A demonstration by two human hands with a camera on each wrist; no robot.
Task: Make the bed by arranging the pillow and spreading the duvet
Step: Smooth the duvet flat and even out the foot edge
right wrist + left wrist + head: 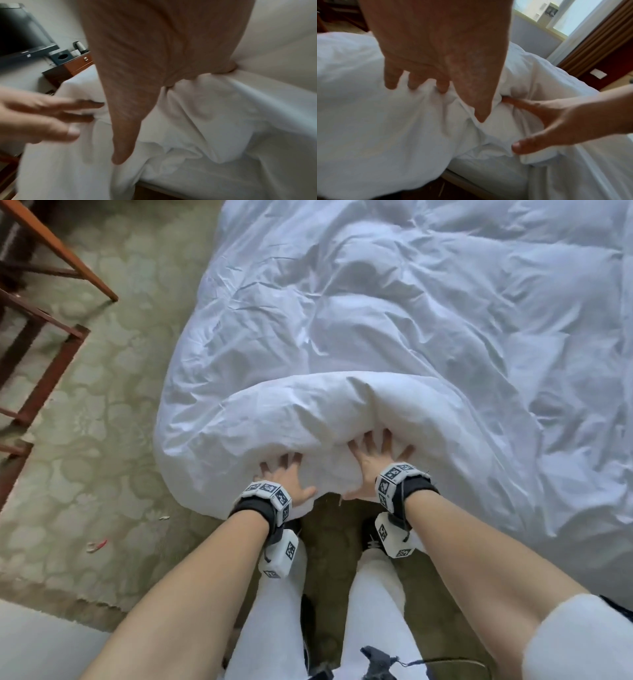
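A crumpled white duvet [394, 330] covers the bed, and its near edge is bunched into a thick roll [308, 412] hanging over the bed's side. My left hand [286, 474] presses on the roll's lower left with fingers spread. Beside it, my right hand [375, 458] pushes into the roll, also spread flat. In the left wrist view, the left hand's fingertips [442, 86] dent the fabric, with the right hand [556, 121] alongside. The right wrist view shows the right hand [154, 67] sunk into the duvet [214, 115]. I cannot make out a pillow.
Green patterned carpet [102, 422] lies to the left of the bed, with wooden furniture legs [51, 344] at the far left and a small scrap [97, 546] on the floor. A desk with a tissue box [60, 56] and a TV [20, 33] stand beyond the bed.
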